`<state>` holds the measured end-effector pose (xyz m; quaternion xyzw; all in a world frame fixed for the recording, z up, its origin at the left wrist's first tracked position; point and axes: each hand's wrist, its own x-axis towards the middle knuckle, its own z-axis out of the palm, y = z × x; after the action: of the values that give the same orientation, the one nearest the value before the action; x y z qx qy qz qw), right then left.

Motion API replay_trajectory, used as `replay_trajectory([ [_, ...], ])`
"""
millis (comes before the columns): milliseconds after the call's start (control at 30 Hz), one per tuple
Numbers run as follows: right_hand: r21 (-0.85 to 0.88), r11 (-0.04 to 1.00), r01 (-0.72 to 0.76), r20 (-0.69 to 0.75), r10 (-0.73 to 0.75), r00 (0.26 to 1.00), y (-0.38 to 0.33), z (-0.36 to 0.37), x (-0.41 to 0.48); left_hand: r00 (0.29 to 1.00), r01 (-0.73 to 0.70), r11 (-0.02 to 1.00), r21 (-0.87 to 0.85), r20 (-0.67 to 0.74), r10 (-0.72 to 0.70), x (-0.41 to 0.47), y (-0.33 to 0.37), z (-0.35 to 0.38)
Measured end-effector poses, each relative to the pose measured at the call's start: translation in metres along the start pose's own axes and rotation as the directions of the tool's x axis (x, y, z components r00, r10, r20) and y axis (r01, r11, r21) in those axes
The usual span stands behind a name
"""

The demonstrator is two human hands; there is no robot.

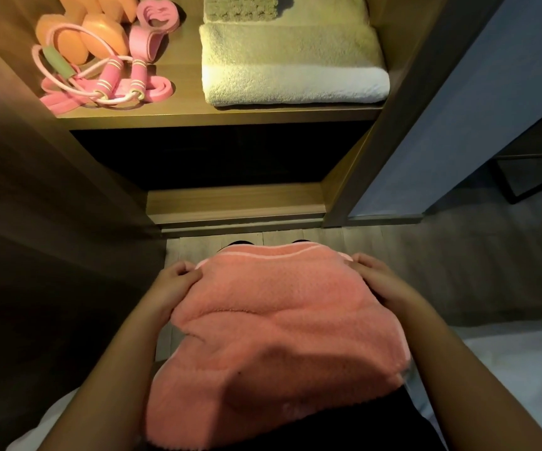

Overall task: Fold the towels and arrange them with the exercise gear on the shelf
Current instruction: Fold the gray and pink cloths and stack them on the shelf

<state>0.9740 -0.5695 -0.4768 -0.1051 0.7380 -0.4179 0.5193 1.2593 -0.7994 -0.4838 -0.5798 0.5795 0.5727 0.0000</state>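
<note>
A salmon-pink towel [276,320] hangs folded in front of my body. My left hand [172,288] grips its far left corner and my right hand [380,284] grips its far right corner. On the lit wooden shelf [217,117] above lies a folded white towel [292,70] on the right, with a smaller greyish towel [240,8] stacked on top. On the shelf's left sit orange dumbbells [100,34], a pink skipping rope [113,76] and pink resistance bands [156,27]. My hands are well below the shelf.
Under the shelf is a dark open compartment [221,154] with a wooden plinth [234,203] below it. A cabinet side panel [403,109] stands on the right, with a bluish wall [477,102] beyond. White bedding [520,369] lies at the lower right.
</note>
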Motion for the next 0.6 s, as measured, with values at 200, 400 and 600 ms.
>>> replay_trajectory([
  [200, 0.038, 0.992, 0.119, -0.149, -0.112, 0.982, -0.021, -0.012, 0.001, 0.980, -0.144, 0.989, -0.018, -0.140, 0.140, -0.009, 0.015, -0.024],
  [400, -0.003, 0.942, 0.336, -0.184, -0.331, 0.926, -0.068, -0.028, -0.008, 0.860, -0.423, 0.888, 0.181, -0.227, 0.457, -0.030, 0.059, -0.056],
  [600, -0.371, 0.833, 0.412, 0.085, -0.411, 0.908, -0.124, -0.052, -0.038, 0.769, -0.564, 0.681, 0.466, -0.002, 0.639, -0.059, 0.115, -0.089],
])
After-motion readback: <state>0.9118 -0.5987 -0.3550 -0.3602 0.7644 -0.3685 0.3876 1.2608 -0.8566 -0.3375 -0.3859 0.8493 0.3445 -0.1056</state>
